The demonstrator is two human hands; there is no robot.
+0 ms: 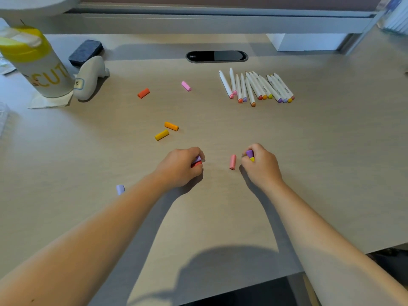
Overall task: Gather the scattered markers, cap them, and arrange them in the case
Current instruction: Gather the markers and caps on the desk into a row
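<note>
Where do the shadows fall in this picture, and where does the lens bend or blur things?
Head view: soft shadows lie under both forearms, and a rounded shadow darkens the near edge of the desk. The wide lens curves the far rail. The yellow-lidded bottle at the left edge looks soft and stretched, while the markers stay fairly sharp.

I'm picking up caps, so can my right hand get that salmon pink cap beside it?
Probably yes: the pink cap lies on bare desk just left of the right hand, nothing between, though its grip already holds purple and yellow caps.
</note>
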